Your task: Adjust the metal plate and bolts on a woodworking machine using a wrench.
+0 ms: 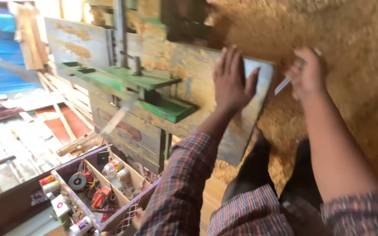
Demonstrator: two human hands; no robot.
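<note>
Board [259, 83] pinned flat by open left hand [230, 81]; right hand [307, 74] clenched on blade [281, 85]. Best: press firm, keep fingers off board edge.

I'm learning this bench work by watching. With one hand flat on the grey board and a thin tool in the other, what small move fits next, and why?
Probably bring the right hand in so the thin pale tool meets the board's right edge. The left hand already lies flat on the board, while the tool's tip sits just off that edge. The picture is blurred, so this is a guess.

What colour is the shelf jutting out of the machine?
Green, worn paint; the shelf shows best in the head view.
</note>
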